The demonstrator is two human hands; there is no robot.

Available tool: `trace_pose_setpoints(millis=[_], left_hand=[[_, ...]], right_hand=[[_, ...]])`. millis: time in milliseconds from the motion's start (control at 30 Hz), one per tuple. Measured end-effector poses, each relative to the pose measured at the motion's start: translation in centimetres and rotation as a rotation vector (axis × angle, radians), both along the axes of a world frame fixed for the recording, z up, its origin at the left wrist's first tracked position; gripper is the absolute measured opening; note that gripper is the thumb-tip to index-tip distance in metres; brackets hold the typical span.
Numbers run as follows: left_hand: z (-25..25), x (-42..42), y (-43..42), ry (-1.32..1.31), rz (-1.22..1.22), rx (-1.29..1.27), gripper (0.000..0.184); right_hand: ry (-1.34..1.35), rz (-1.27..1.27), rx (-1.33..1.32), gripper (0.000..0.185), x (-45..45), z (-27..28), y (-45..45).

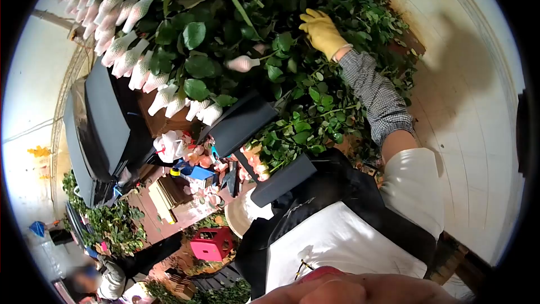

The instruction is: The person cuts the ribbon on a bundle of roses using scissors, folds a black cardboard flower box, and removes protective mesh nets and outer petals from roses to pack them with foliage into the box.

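Observation:
My right hand (324, 35), in a yellow glove with a checked sleeve cover above it, lies over a large heap of leafy rose stems (349, 22). Its fingers look stretched out and slightly apart on the leaves, and I see nothing held in them. A single rosebud in a pale net sleeve (243, 63) lies left of the hand, its stem running into the foliage. Many more netted rosebuds (129, 59) line the left side of the heap. My left hand is out of view.
Dark panels (284, 180) stand in front of my black apron. Left are large grey-black boards (104, 118), a blue box (198, 174), cardboard pieces (166, 194) and scattered petals. A pink stool (212, 244) stands on the floor. Another person (109, 278) is at lower left. A pale wall (467, 118) rises at right.

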State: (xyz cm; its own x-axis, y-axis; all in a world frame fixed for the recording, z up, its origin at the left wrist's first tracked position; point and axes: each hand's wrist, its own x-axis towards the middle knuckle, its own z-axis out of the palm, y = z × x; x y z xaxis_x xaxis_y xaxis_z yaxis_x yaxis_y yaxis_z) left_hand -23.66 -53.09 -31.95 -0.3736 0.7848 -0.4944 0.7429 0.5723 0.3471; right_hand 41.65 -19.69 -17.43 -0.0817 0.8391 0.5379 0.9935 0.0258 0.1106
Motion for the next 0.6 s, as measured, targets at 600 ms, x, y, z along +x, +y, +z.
trace_pose_setpoints(millis=[600], left_hand=[[17.1,14.4,15.7,-1.036,-0.099,0.913,0.035]], right_hand=[[0.242,0.641,-0.321,0.036,-15.6,9.1,-15.1]])
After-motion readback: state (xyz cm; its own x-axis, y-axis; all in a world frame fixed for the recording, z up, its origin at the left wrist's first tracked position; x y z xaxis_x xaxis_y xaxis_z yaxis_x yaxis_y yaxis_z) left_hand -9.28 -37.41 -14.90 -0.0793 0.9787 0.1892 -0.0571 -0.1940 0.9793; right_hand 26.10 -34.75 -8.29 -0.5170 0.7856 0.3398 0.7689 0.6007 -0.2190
